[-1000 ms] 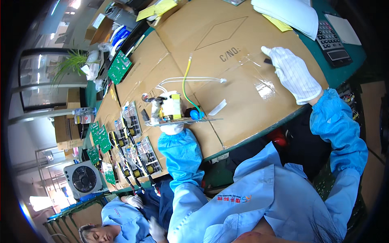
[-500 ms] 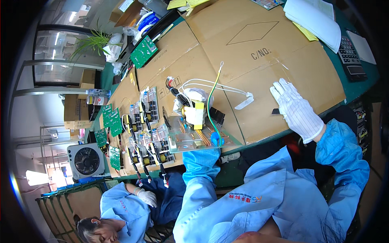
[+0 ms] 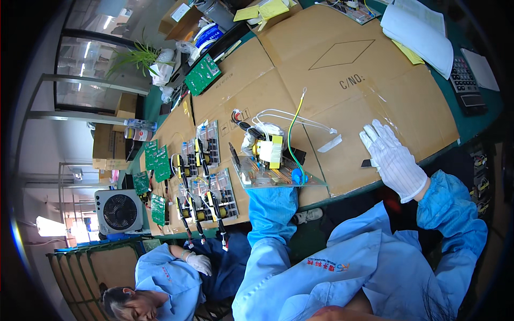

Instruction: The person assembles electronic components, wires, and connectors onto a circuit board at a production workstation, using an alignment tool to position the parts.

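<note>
My left hand, in a white glove, is mostly hidden behind a circuit board assembly; part of the glove shows past its far side, and the hand appears closed on it. The assembly is tilted above the near edge of the cardboard. It carries a yellow-and-white wrapped transformer, a black heat sink and a blue disc part. From it rise a green-yellow wire with a ring end and thin white wires. My right hand, gloved too, lies flat with fingers stretched on the cardboard, beside a small black piece.
Cardboard covers the bench. Several wired board assemblies and green circuit boards lie to the left. Papers and a calculator are at the far right. A gloved co-worker sits lower left, near a fan.
The whole view has shifted slightly. The assembly in my left hand has tilted a little, so its board looks flatter and more edge-on. My right hand stays flat on the cardboard.
</note>
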Tool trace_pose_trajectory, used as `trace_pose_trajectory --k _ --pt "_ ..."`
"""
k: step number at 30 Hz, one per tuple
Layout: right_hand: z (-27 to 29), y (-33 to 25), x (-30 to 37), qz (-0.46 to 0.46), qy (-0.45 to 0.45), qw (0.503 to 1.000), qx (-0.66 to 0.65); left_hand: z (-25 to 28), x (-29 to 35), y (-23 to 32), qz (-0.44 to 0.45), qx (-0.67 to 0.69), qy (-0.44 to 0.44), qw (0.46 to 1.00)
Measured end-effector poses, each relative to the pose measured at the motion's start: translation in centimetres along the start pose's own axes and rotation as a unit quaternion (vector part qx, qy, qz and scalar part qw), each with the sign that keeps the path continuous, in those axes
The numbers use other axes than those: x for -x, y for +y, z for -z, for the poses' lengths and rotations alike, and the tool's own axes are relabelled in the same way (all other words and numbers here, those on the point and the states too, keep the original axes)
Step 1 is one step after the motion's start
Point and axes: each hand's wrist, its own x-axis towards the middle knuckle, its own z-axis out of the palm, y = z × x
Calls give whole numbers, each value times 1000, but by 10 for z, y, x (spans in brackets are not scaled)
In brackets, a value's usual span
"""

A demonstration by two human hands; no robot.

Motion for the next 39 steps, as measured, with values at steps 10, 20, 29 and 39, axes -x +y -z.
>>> trace_pose_trajectory --k 10,20,29,39 --pt "-2 -4 -1 -4 -16 1000 -5 33 -13 6 43 -7 -168 985" --pt "-7 -3 -2 4 -11 1000 28 48 -24 2 64 58 -301 950" --pt "-6 -4 0 -7 -13 999 32 51 -22 2 57 54 -294 952" --pt "-5 -4 0 -9 -14 998 56 54 -10 2 35 45 -279 959"
